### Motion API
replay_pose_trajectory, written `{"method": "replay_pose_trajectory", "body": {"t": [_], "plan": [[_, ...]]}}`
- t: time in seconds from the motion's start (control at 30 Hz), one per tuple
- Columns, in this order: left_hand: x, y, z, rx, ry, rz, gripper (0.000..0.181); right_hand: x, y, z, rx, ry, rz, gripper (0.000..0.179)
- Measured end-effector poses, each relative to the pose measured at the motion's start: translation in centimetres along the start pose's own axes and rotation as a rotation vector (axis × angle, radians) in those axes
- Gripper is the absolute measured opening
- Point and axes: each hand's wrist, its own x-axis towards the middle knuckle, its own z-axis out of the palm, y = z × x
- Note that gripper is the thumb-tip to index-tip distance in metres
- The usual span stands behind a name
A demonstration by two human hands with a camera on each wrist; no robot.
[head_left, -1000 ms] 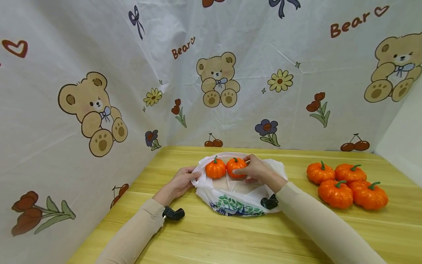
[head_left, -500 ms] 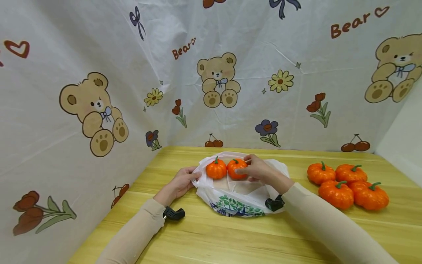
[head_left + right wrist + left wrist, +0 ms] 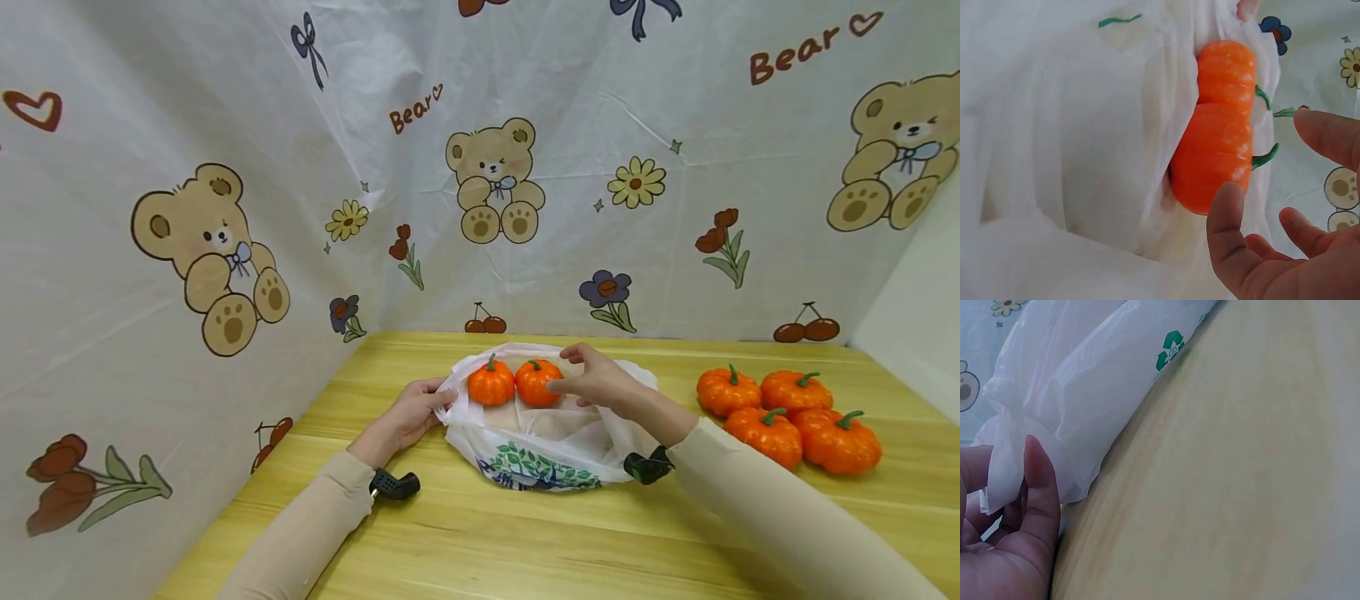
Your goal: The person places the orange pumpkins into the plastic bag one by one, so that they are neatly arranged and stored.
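A white plastic bag (image 3: 540,454) with a green leaf print lies on the table with its mouth spread. Inside it, side by side, sit two small orange pumpkins with green stems: the left pumpkin (image 3: 491,383) and the right pumpkin (image 3: 537,383). My left hand (image 3: 408,414) pinches the bag's left edge between thumb and fingers; the left wrist view shows the plastic (image 3: 1007,462) caught there. My right hand (image 3: 603,385) is beside the right pumpkin, fingers spread and holding nothing. In the right wrist view its thumb tip overlaps the lower end of that pumpkin (image 3: 1210,156).
Several more orange pumpkins (image 3: 765,437) stand grouped on the wooden table (image 3: 480,533) to the right, close to my right forearm. A white bear-print sheet (image 3: 570,275) rises behind the table and along its left side.
My right hand has loosened and drawn back to the right from the right pumpkin, which stays in the bag. The left hand keeps its hold on the bag edge.
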Motion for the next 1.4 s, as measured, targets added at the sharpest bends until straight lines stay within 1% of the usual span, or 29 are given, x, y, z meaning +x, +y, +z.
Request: {"method": "replay_pose_trajectory", "body": {"t": [0.2, 0.33, 0.47, 0.57, 0.73, 0.87, 1.03, 1.2, 1.4], "plan": [[0.0, 0.1, -0.1, 0.000, -0.011, -0.001, 0.046, -1.9, -0.8, -0.7, 0.004, -0.046, -0.051, 0.073], [0.0, 0.1, -0.2, -0.001, -0.017, 0.010, 0.045, -3.4, -1.0, -1.3, -0.002, -0.080, -0.103, 0.072], [0.0, -0.1, -0.2, -0.007, -0.016, 0.017, 0.044, -4.7, -0.8, -1.7, 0.012, -0.102, -0.164, 0.068], [0.0, -0.3, -0.1, -0.005, -0.019, 0.016, 0.044, -5.4, -0.3, -2.0, 0.012, -0.111, -0.187, 0.067], [0.0, -0.5, -0.1, -0.004, -0.024, 0.014, 0.044, -6.8, 0.5, -2.9, 0.004, -0.112, -0.209, 0.068], [0.0, -0.4, -0.1, -0.010, -0.014, 0.019, 0.044, -7.9, 0.9, -4.2, 0.008, -0.112, -0.237, 0.068], [-0.1, -0.2, -0.1, -0.014, -0.004, 0.018, 0.043, -9.1, 1.7, -5.9, 0.000, -0.115, -0.255, 0.061], [-0.1, -0.1, 0.0, -0.007, -0.007, 0.012, 0.044, -10.4, 2.6, -7.5, -0.026, -0.086, -0.267, 0.060], [-0.1, -0.1, 0.1, -0.015, 0.010, 0.009, 0.045, -11.8, 3.5, -9.5, -0.067, -0.060, -0.286, 0.055]]}}
